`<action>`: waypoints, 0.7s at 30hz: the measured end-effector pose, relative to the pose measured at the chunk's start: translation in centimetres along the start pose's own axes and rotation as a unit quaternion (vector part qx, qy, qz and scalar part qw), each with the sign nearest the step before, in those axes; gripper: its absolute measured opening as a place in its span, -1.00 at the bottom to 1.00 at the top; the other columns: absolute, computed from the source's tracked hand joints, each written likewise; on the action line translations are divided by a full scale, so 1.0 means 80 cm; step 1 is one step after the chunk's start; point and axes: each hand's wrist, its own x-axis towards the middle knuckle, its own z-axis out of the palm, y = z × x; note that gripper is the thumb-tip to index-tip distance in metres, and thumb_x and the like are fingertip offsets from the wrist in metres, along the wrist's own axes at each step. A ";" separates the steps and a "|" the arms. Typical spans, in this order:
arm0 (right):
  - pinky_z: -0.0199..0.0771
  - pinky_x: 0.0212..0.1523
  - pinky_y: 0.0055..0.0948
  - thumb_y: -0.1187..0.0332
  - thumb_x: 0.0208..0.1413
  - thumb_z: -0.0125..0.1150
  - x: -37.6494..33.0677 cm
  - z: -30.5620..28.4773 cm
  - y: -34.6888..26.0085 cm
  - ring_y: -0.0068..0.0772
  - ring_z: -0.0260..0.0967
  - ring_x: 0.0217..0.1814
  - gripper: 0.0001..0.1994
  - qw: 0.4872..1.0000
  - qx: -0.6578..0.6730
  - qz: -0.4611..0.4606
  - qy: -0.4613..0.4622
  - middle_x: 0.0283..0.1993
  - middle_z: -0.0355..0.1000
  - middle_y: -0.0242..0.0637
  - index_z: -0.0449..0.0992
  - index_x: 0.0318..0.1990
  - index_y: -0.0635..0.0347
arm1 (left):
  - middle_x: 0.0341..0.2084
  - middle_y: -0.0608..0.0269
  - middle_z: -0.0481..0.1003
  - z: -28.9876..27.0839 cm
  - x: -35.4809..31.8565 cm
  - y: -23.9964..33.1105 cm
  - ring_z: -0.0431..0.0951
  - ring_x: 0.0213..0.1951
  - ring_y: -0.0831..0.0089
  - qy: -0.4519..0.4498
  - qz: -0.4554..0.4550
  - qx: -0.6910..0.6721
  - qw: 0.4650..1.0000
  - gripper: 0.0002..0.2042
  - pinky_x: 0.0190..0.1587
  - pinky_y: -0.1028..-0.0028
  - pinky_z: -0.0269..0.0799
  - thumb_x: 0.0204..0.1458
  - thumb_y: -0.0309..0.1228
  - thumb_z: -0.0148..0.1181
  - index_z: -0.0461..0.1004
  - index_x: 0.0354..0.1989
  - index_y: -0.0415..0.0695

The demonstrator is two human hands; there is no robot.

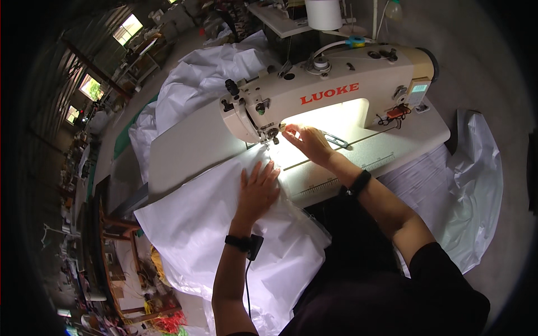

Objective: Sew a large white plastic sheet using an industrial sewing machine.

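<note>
The large sheet of thin white woven plastic fabric (213,235) lies spread over the front left part of the cream sewing table (185,151) and hangs off its near edge toward the person's lap, its far corner reaching under the needle area of the machine. More of the same white fabric lies in a crumpled heap (207,73) behind the machine on the far left, and another white sheet (476,190) droops off the right end of the table. The cream-coloured industrial sewing machine (342,84) stands across the back of the table, its lamp lighting the bed beneath the arm, with a small control panel on its right end. A printed ruler strip (347,173) runs along the table's near edge. A large white thread cone (323,14) stands on a shelf behind the machine.

The left hand (256,190) lies flat, palm down, fingers spread apart, pressing the fabric onto the table just in front of the presser foot (273,136). The right hand (308,143) reaches under the machine arm, its fingertips drawn together right beside the presser foot; whether they pinch anything cannot be told. A black band (241,242) sits on the left wrist and another black band (358,182) on the right.
</note>
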 end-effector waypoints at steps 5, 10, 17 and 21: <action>0.46 -0.35 -0.18 0.05 0.25 0.08 0.011 -0.006 -0.006 0.02 0.52 -0.41 -0.62 0.998 -0.050 0.041 -0.023 -0.48 0.51 0.03 0.63 -0.17 0.18 | 0.32 0.38 0.23 0.002 0.007 -0.004 0.09 0.39 0.23 0.001 0.000 0.000 1.000 -0.51 0.35 -0.16 -0.16 0.10 -0.18 0.12 0.30 0.25 0.14; 0.46 -0.36 -0.15 0.03 0.25 0.07 0.003 -0.003 -0.008 0.02 0.50 -0.45 -0.61 0.996 -0.058 0.069 0.009 -0.54 0.48 0.00 0.63 -0.16 0.18 | 0.34 0.40 0.21 -0.005 0.002 0.007 0.06 0.40 0.20 -0.025 0.014 -0.001 1.000 -0.50 0.36 -0.18 -0.20 0.11 -0.18 0.10 0.28 0.26 0.10; 0.45 -0.50 -0.16 0.26 0.23 0.05 -0.018 0.001 -0.017 -0.10 0.50 -0.51 -0.81 0.991 -0.128 -0.012 -0.040 -0.58 0.45 -0.13 0.54 -0.31 0.12 | 0.32 0.39 0.23 -0.007 0.000 0.005 0.07 0.39 0.20 -0.007 0.017 -0.008 1.000 -0.50 0.36 -0.18 -0.19 0.11 -0.18 0.11 0.29 0.25 0.09; 0.45 -0.26 -0.32 0.32 0.15 0.08 -0.044 0.009 -0.041 -0.32 0.48 -0.17 -0.78 0.970 -0.181 -0.105 -0.121 -0.26 0.43 -0.33 0.53 -0.06 -0.05 | 0.31 0.39 0.25 -0.008 -0.002 0.002 0.07 0.39 0.21 -0.012 0.018 -0.007 1.000 -0.51 0.37 -0.17 -0.20 0.10 -0.20 0.13 0.32 0.23 0.07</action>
